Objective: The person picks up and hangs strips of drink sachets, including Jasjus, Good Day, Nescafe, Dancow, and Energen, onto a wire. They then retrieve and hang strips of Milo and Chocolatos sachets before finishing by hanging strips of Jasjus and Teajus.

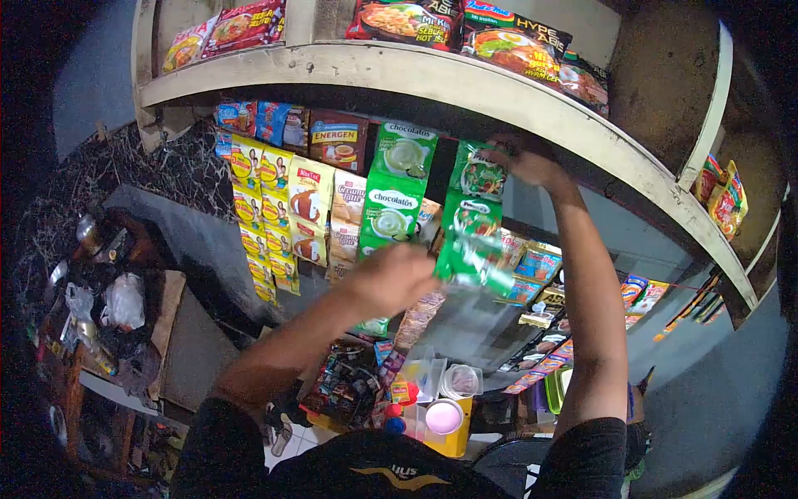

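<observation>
A strip of green sachets (pixel 472 214) hangs below the shelf, its lower end folded and smeared by motion. At the strip's top, my right hand (pixel 534 164) is closed, with its fingertips in the shelf's shadow. My left hand (pixel 397 279) is curled closed at the strip's lower left edge, slightly blurred; its fingertips are partly hidden. Just left of the strip hang green Chocolatos sachets (pixel 394 218), with my left hand and forearm in front of their lower part. A brown Energen sachet (pixel 338 141) hangs farther left.
Above runs a pale wooden shelf (pixel 349 62) with noodle packets (pixel 515 41). Yellow sachet strips (pixel 262 212) hang at the left, more sachets (pixel 536 266) at the right. Below are a pink-lidded tub (pixel 444 417) and a box of small packets (pixel 345 374). Plastic bags (pixel 125 301) lie lower left.
</observation>
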Demonstrator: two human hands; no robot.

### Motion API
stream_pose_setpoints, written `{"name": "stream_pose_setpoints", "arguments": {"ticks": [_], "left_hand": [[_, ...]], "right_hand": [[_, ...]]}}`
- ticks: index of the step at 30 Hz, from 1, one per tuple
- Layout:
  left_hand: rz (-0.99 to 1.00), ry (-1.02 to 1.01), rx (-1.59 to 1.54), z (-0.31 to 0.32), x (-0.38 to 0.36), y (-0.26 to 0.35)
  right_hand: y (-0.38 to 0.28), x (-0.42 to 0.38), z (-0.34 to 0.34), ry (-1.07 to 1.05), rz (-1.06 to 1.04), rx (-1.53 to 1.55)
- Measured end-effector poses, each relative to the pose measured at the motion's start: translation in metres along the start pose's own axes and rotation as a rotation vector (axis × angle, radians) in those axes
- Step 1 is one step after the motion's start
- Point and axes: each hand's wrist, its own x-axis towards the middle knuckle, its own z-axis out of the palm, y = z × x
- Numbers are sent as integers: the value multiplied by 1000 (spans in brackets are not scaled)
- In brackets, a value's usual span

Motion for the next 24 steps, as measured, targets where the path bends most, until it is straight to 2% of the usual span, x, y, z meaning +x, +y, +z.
{"name": "stream_pose_setpoints", "arguments": {"ticks": [1, 2, 3, 4, 5, 7, 8, 10, 11, 13, 14, 15, 17, 19, 20, 21, 22, 24], "left_hand": [[71, 57, -54, -10, 14, -6], [173, 159, 53, -15, 26, -15], [276, 262, 163, -19, 38, -24], [277, 262, 165, -26, 52, -26], [238, 267, 57, -33, 67, -26], [203, 273, -48, -36, 84, -27], [110, 163, -53, -32, 89, -32], [-113, -101, 21, -33, 96, -27], [-108, -102, 21, -29, 101, -26], [-175, -8, 126, -17, 109, -25], [-281, -56, 231, -13, 119, -25], [-280, -56, 232, -9, 123, -26], [-86, 232, 553, 0, 129, -31], [-91, 277, 617, 2, 131, -30], [-47, 391, 669, 5, 129, -29], [0, 505, 721, 7, 127, -27], [-2, 505, 720, 8, 123, -29], [462, 236, 383, 9, 113, -38]], "right_hand": [[0, 2, -2, -55, 26, -3], [3, 5, -1, -56, 25, -2], [9, 8, 2, -92, 46, 108], [9, 10, 1, -129, 68, 218], [11, 13, -2, -126, 67, 217], [6, 16, -11, -278, 169, 249], [4, 15, -13, -274, 170, 249], [4, 12, -16, -138, 46, 87], [4, 12, -17, -134, 50, 85], [8, 11, -16, 5, -61, -126], [10, 12, -13, 6, -60, -127], [12, 12, -9, 33, -65, -115], [18, 12, -3, 57, -69, -99], [16, 9, -3, -16, 24, -2], [16, 8, 1, -21, 23, -1], [21, 7, 7, 103, -38, -81], [25, 6, 12, 227, -99, -160], [33, 9, 16, 197, -82, -198]]}}
